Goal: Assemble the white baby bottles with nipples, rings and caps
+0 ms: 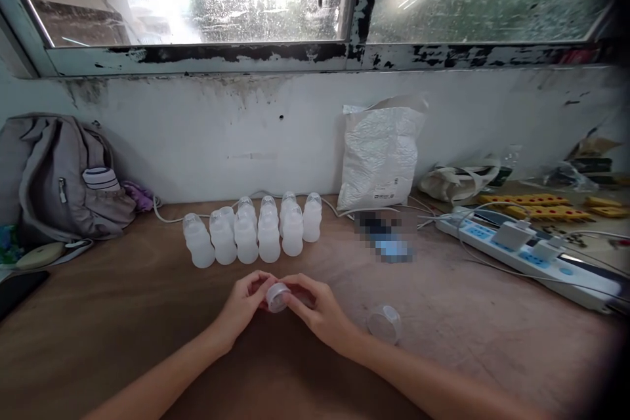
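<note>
Between my two hands is a small clear round cap or ring, a cap-like piece (277, 298), held above the wooden table. My left hand (247, 300) pinches its left side with thumb and fingers. From the right, my right hand (315, 307) grips the same piece with its thumb in front and fingers behind. Several frosted white bottles (246, 236) with clear tops stand upright in rows beyond my hands. A roll of clear tape or labels (385, 324) rests on the table, right of my right hand.
A grey backpack (63, 177) sits at the left. A white package (381, 154) leans on the back wall. Right of it are a power strip (531, 256) with cables and yellow pieces (546, 211). A blurred-out object (384, 236) lies before the package.
</note>
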Demonstrator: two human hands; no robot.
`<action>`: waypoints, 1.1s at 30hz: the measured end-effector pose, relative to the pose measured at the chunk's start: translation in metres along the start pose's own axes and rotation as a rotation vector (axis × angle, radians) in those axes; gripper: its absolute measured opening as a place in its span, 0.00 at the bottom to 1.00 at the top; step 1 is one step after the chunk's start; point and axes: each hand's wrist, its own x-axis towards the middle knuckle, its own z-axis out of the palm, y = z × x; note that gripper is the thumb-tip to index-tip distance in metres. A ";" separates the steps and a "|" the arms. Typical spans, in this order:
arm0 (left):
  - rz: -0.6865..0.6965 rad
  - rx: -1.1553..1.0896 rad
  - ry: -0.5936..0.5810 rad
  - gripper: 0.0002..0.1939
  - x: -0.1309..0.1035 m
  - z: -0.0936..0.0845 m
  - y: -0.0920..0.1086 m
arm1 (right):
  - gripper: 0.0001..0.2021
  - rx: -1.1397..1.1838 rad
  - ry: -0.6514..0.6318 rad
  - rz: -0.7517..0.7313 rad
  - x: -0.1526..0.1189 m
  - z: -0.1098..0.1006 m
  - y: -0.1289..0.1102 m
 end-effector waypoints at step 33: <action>0.130 0.390 0.014 0.04 -0.023 0.010 -0.011 | 0.10 0.143 -0.008 0.296 -0.004 0.015 0.005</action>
